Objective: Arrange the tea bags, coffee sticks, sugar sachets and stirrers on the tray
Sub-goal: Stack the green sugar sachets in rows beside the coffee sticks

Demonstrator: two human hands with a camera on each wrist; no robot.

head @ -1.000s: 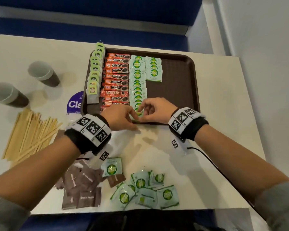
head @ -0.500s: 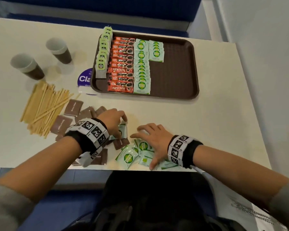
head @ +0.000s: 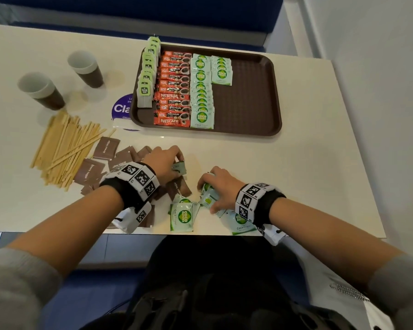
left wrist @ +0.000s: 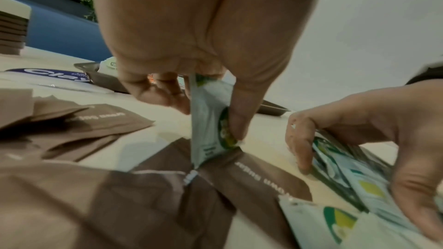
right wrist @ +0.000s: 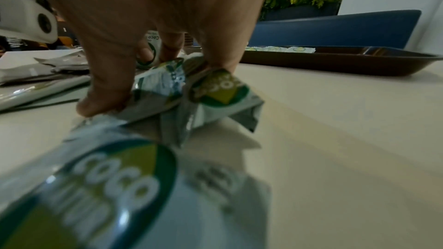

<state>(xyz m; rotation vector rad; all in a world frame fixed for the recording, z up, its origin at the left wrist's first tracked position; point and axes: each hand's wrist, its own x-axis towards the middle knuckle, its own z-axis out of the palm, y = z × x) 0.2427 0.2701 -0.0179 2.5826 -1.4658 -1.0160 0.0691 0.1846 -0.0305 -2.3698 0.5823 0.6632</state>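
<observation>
Left hand [head: 163,163] pinches one green sugar sachet [left wrist: 210,124] upright above brown sachets [head: 105,148]; right hand [head: 221,189] grasps several green sachets [right wrist: 191,90], count unclear, near tray [head: 260,129].

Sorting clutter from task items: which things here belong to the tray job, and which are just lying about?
Job: tray, tea bags, coffee sticks, green sugar sachets, brown sugar sachets, stirrers.
Lying about: two cups, purple-labelled packet.
</observation>
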